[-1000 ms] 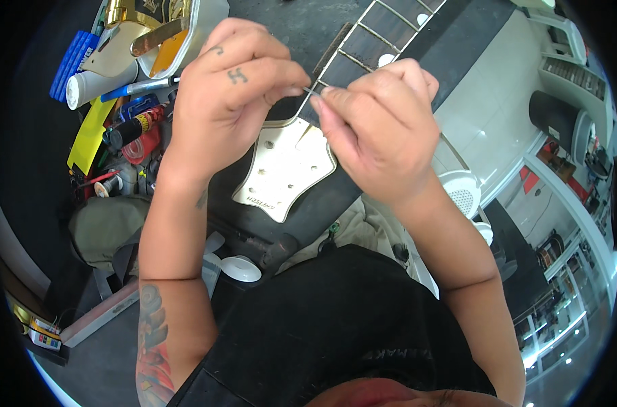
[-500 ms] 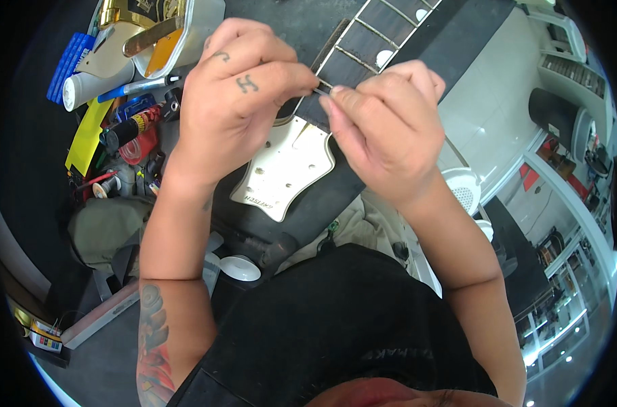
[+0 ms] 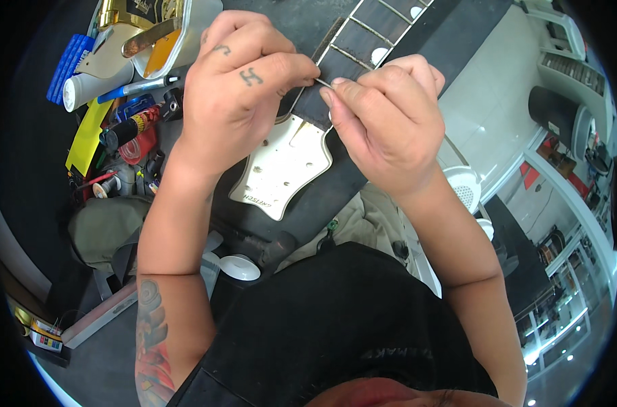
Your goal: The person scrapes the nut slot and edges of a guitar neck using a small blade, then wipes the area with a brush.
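Observation:
A short, thin metal fret wire (image 3: pixel 324 83) spans the small gap between my two hands, over the dark fretboard (image 3: pixel 354 34) of a guitar neck. My left hand (image 3: pixel 244 78) is closed, pinching the wire's left end between thumb and forefinger. At the other end, my right hand (image 3: pixel 393 115) pinches it the same way, its remaining fingers curled. Below the wire lies the neck's cream-white headstock (image 3: pixel 291 159), which has several holes. Several metal frets and round white inlays show farther up the board. My hands hide part of the neck.
At the far left stands a white plastic bin (image 3: pixel 203 30) with gold and cream parts. Beside it lie a blue pen (image 3: pixel 137 88), a yellow strip (image 3: pixel 88 139) and several small tools. A small white dish (image 3: pixel 240 267) sits near my left forearm.
My left hand has risen slightly, and the wire between my fingertips has tilted a little. The neck appears shifted slightly up and left in view. Both pinches have stayed closed.

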A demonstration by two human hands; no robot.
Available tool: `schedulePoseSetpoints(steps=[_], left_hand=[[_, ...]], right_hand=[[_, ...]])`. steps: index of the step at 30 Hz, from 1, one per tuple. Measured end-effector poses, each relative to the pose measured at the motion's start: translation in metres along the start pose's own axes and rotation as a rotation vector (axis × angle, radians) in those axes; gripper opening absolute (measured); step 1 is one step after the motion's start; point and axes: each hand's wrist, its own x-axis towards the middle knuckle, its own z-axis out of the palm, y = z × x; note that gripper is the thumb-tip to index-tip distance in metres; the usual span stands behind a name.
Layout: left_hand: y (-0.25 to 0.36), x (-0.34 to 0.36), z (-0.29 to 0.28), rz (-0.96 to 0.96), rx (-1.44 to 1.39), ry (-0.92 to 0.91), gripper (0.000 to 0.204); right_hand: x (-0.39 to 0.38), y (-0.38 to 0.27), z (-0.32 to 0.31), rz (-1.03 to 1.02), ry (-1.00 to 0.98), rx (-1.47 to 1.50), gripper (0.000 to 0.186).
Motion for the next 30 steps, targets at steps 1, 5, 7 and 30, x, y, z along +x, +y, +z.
schedulePoseSetpoints(steps=[1,5,7,30], left_hand=[[0.001,-0.001,0.000,-0.004,-0.006,-0.011,0.032],[0.006,-0.006,-0.006,-0.024,-0.068,-0.081,0.033],[0.007,-0.002,-0.002,-0.012,-0.033,-0.054,0.033],[0.005,-0.001,0.008,0.055,0.049,0.006,0.039]], right_hand=[[-0.003,0.000,0.000,0.001,0.001,-0.006,0.028],[-0.012,0.001,0.000,0.014,0.014,0.024,0.031],[-0.012,0.003,0.001,0.006,0.007,0.021,0.031],[-0.015,0.007,-0.001,-0.023,0.052,-0.002,0.029]])
